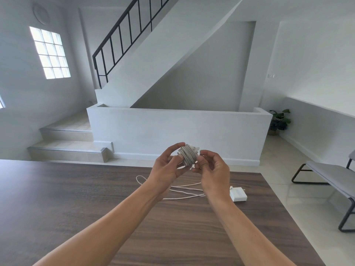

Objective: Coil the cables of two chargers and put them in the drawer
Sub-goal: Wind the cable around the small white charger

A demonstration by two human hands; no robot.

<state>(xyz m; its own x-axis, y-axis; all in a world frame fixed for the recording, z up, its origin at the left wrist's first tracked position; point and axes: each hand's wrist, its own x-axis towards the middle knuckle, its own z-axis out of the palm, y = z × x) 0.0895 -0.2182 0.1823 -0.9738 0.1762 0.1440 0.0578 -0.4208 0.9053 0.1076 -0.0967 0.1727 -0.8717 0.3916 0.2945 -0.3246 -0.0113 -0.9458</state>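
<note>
One loose charger (238, 193) on wood table (76, 198); staircase (65, 134) beyond.

Wound charger (188, 157) between both hands above table (76, 198); second charger (238, 194) on table, right, cable (184, 191) left of it

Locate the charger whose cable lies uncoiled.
The white charger lies on the wooden table, right of centre in the head view, beside the right forearm.

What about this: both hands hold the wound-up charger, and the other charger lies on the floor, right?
Not quite. The left hand and right hand do hold the wound-up charger, but the other charger lies on the wooden table, not the floor, its cable loose beside it. The head view shows it.
</note>
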